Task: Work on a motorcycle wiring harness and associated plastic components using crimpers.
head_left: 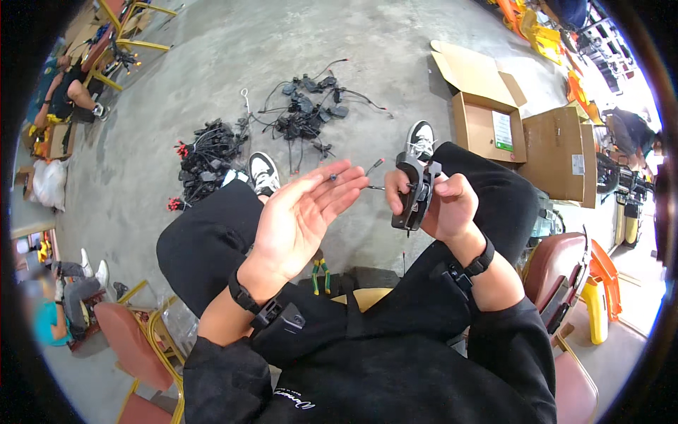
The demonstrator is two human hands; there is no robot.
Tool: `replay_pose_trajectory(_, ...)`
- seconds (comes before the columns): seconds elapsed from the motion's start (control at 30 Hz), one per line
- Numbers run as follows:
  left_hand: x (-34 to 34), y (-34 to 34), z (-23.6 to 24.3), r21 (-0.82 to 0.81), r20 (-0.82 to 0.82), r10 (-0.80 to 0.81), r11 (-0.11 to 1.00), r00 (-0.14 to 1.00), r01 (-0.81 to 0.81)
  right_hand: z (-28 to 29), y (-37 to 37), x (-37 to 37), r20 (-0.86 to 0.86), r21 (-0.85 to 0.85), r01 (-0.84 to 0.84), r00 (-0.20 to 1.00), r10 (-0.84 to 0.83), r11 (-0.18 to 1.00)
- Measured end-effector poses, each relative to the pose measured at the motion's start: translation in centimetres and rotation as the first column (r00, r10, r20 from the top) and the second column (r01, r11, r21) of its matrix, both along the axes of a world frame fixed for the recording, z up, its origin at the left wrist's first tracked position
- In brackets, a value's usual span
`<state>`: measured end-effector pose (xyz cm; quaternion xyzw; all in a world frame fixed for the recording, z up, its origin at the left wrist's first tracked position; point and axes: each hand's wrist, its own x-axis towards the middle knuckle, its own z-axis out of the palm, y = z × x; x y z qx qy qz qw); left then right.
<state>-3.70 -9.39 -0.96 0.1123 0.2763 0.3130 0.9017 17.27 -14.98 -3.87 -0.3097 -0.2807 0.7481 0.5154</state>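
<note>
My left hand (305,218) is held out palm up, its fingers stretched flat. A tiny dark piece (333,177) rests on its fingers, too small to name. To the right, my right hand (452,205) grips a black brake lever (417,198) between thumb and fingers. A thin dark cable with a red tip (376,166) shows between the two hands; where it starts is partly hidden. On the floor past my feet lie a dense heap of black levers with cables (208,159) and a looser pile of black lever parts (307,106).
Green-handled pliers (321,274) lie at my lap. An open cardboard box (487,127) stands front right, with another carton (558,152) beside it. Red-seated chairs (134,343) flank me. Other people sit at the far left, one person (70,92) near a chair. Orange and yellow panels (600,290) stand right.
</note>
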Motion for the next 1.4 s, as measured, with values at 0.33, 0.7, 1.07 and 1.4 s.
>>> replay_pose_trajectory(0.33, -0.6, -0.6, -0.4, 0.099, -0.111, -0.047, 0.993, 0.993, 0.058, 0.4, 0.0, -0.6, 0.043, -0.025, -0.057, 0.997, 0.058, 0.998)
replay_pose_trajectory(0.7, -0.9, -1.0, -0.4, 0.050, -0.108, -0.081, 0.995, 0.991, 0.087, 1.2, -0.4, -0.8, 0.033, -0.028, -0.161, 0.986, 0.162, 0.987)
replay_pose_trajectory(1.07, -0.9, -1.7, 0.5, 0.289, -0.322, -0.009, 0.951, 0.947, 0.107, 1.2, -0.1, -1.1, 0.155, -0.173, -0.125, 0.976, 0.153, 0.977)
replay_pose_trajectory(1.4, 0.1, -2.0, 0.7, 0.290, -0.527, -0.002, 0.940, 0.850, 0.181, 1.5, 0.0, -1.4, 0.228, -0.133, -0.139, 0.959, 0.166, 0.981)
